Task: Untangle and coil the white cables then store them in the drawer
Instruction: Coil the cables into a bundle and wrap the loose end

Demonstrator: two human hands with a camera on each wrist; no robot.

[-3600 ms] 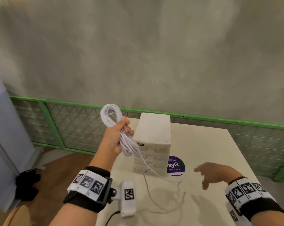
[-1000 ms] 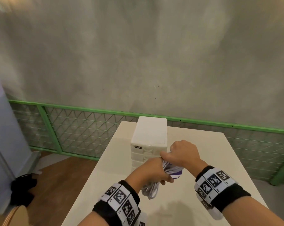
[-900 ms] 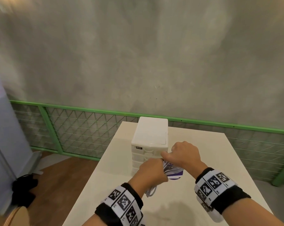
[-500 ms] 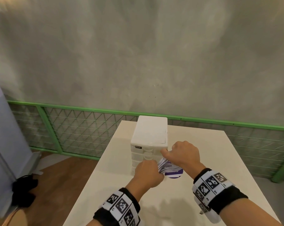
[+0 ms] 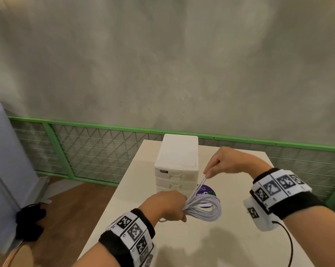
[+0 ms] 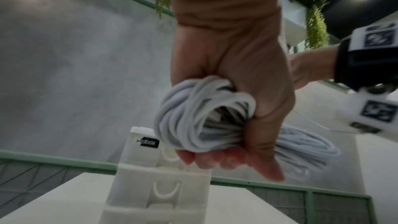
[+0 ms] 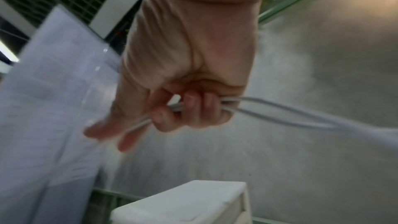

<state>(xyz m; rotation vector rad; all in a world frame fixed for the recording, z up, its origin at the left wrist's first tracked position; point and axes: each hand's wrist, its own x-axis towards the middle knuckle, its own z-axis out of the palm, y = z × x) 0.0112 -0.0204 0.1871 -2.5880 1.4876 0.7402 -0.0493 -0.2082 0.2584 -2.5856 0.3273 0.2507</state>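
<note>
At the far left of the head view we saw a pale grey-blue panel [image 5: 1, 151], and at its foot, in the lower left of the frame, a crumpled black object [image 5: 29, 222] lay on the brown wooden floor [image 5: 70, 205]. Behind ran a green metal railing with wire mesh [image 5: 97, 151] under a grey concrete wall [image 5: 162, 64]. Our left hand [image 5: 166, 206], below the centre of the frame, was clenched round the gathered middle of the white coiled cable bundle [image 5: 205, 208]; the left wrist view showed loops bulging out on both sides of the fist, fingers and thumb wrapped about them. The bundle hung just above the cream rectangular table [image 5: 230, 237]. Just behind the hand stood the small white plastic drawer unit [image 5: 177, 162], its stacked drawers all closed. Right of its base a round purple sticker [image 5: 206, 190] showed on the tabletop, partly hidden by the cable. Two strands rose from the bundle up and to the right into our right hand [image 5: 230, 163], right of centre, whose curled fingers [image 7: 193, 108] grasped them. A thin black wire [image 5: 289, 245] trailed from the right wristband in the lower right.
</note>
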